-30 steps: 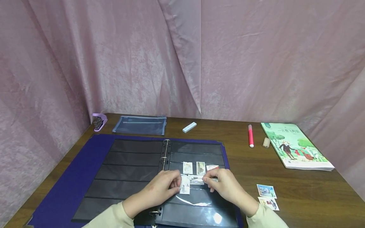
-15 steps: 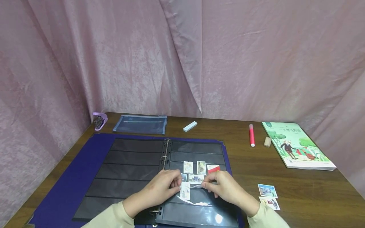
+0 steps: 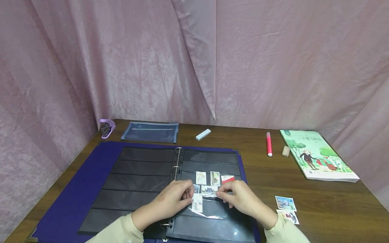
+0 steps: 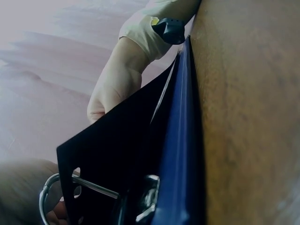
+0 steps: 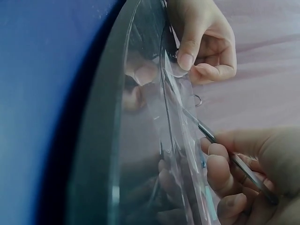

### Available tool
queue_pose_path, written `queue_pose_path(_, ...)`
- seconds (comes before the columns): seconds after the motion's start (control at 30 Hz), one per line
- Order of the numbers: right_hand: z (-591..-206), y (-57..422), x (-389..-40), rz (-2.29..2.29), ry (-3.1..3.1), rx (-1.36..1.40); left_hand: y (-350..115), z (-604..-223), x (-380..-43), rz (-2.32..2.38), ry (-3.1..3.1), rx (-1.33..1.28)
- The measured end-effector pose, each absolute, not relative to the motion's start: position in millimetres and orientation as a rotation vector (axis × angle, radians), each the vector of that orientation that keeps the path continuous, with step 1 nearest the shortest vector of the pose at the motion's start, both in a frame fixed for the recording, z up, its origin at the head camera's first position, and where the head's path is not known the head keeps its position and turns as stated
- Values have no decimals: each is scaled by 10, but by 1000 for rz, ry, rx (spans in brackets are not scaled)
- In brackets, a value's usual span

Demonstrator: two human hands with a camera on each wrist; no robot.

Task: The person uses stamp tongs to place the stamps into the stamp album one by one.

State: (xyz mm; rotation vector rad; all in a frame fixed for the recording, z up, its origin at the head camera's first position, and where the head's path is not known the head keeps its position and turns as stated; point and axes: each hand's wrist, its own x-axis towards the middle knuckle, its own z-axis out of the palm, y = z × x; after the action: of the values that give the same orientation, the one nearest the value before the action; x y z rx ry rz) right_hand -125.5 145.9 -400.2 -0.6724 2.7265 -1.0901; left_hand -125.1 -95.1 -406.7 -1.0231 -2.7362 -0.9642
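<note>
A stamp album (image 3: 209, 227) lies spread flat, its black pages fitted with clear strip pockets. On its right page, my left hand (image 3: 173, 199) pinches the edge of a clear pocket strip (image 5: 180, 112), thumb and forefinger right beside a pale upright stamp (image 3: 197, 203). Opposite it, my right hand (image 3: 241, 199) grips metal tweezers (image 5: 243, 168); their tips reach in at the strip near the left fingertips. A wide stamp (image 3: 209, 190) sits just above, between the hands. Higher up are a pale stamp (image 3: 201, 178), a brownish stamp (image 3: 215, 179) and a red-and-white stamp (image 3: 227, 179).
Two loose stamps (image 3: 285, 203) lie on the table right of the album. Beyond are a green picture book (image 3: 319, 155), a pink marker (image 3: 269, 144) and a small beige cylinder (image 3: 285, 151). A blue mesh pouch (image 3: 150, 132), white box (image 3: 203, 134) and purple-framed object (image 3: 107, 128) line the back.
The pale upright stamp has slid toward me, below the wide stamp, which shows more fully now. My right hand has shifted slightly; my left hand has stayed almost in place.
</note>
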Motion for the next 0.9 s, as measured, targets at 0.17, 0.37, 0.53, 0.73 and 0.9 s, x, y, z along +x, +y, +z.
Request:
queue_pose_path(0.17,-3997,1458,-1255,-1064,2749,-693,-953,-4062,-1256,-997,-2739,-1022)
queue_pose_path(0.37,-3990,1462,-1255,-1038,2759,-718,-948,-4060,-1252,-1003,-2734,-1014)
queue_pose_path(0.53,-3983,1466,-1255,-1023,2761,-747,-951,-4055,-1242,-976,-2753,-990)
queue_pose_path(0.73,-3976,1476,-1250,-1012,2759,-761,-955,-4049,-1237,-951,-2770,-976)
queue_pose_path(0.9,-3984,1483,-1246,-1026,2743,-760,-958,-4051,-1240,-959,-2777,-978)
